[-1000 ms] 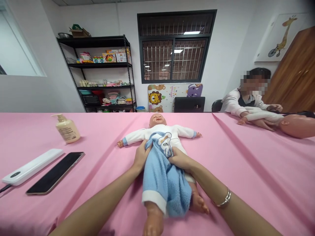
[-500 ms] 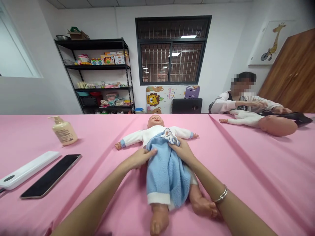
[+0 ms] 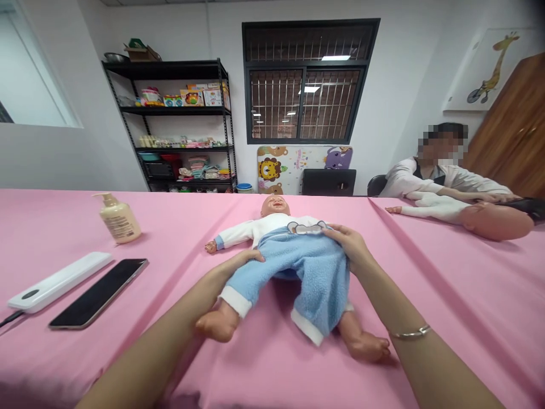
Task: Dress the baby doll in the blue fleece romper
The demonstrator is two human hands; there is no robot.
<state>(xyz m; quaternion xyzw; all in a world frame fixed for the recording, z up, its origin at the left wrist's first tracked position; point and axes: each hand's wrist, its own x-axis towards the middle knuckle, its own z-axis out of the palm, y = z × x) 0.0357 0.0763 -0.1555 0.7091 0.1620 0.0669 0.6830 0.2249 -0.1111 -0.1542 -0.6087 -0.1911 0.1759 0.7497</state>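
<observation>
The left hand and right hand lie palm-down, well apart, fingers extended and angled inward.

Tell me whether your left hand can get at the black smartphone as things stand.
Likely yes: the left hand lies on the doll's blue fleece trousers, and only pink tablecloth separates it from the smartphone.

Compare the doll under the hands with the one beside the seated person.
The near doll wears blue fleece trousers over a white top; the far doll shows only white clothing. The near doll's head points away from the camera; the far doll's points right. Both lie on the pink tablecloth.
</observation>
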